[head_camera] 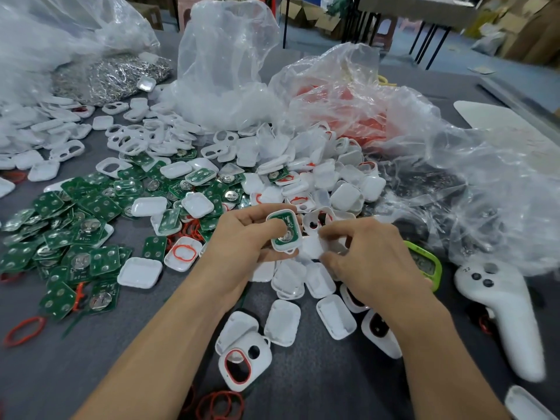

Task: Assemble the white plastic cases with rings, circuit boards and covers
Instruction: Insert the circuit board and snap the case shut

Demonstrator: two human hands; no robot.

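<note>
Red rings (219,405); ringed case (244,366); white controller (509,313)

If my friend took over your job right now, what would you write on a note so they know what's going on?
Left hand: holds a white case with a green circuit board already seated in it.
Right hand: pinches a white cover right beside that case.
Supplies: spare boards heaped to the left, loose red rings on the table, spare covers near the wrists, a ringed case in front.
Done: the board is in the held case.
Left: probably press the cover on, then work through the piles.
</note>
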